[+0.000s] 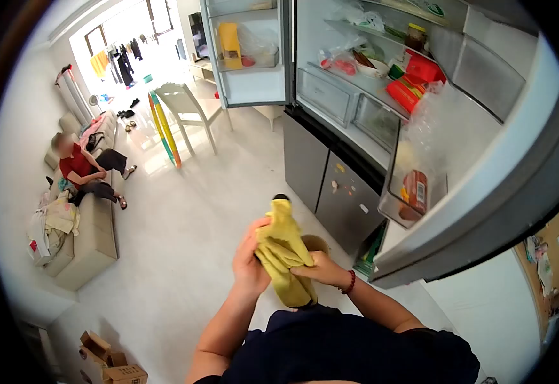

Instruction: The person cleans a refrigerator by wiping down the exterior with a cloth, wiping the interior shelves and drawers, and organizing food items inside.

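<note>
A yellow cloth is bunched between my two hands, in front of my body. My left hand is closed on its left side, fingers pressed against the fabric. On the lower right side, my right hand grips the same cloth, with a red bead bracelet on the wrist. Behind the cloth, a round tan container on the floor is partly hidden. To the right stands a grey refrigerator with its upper doors open. Red packages and a bowl lie on its shelf.
The open right door reaches close to my right arm. The left door is swung out ahead. A white chair and colourful hoops stand beyond. One person sits on a sofa at left. Cardboard boxes lie lower left.
</note>
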{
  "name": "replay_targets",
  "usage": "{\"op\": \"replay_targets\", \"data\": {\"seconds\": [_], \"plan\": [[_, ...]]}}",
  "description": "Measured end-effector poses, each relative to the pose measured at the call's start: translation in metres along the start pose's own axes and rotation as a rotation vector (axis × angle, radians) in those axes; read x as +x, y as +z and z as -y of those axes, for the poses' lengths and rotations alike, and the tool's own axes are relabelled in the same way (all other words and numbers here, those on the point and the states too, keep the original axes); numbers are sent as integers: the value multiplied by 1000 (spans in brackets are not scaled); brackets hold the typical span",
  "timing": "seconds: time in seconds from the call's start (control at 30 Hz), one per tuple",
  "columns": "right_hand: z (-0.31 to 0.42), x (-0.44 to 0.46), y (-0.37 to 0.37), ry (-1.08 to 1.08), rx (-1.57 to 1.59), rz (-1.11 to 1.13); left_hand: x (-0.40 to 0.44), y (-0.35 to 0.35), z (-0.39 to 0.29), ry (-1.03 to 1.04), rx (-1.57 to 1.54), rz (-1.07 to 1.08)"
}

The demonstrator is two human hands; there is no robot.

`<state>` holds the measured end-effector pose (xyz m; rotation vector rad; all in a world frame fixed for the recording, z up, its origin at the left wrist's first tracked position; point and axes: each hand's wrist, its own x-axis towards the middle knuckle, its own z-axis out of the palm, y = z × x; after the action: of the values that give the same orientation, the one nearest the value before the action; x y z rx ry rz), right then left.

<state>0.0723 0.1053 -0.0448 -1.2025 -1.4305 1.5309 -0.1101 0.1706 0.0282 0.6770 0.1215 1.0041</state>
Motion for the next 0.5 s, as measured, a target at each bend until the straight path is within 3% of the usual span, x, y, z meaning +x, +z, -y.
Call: {"op": "replay_targets", "data": {"seconds": [0.13, 0.17, 0.37, 0.5], "plan": [[13, 25, -25, -96, 462, -183, 32, -17, -32, 127, 151, -158], [12, 27, -32, -113, 669, -140, 40, -23, -35, 108, 201, -181], [11, 32, -77, -208, 865, -190, 94, -62, 0, -115, 335, -410], [4, 17, -101, -336, 853, -283, 138, -69, 33, -281, 417, -277]]}}
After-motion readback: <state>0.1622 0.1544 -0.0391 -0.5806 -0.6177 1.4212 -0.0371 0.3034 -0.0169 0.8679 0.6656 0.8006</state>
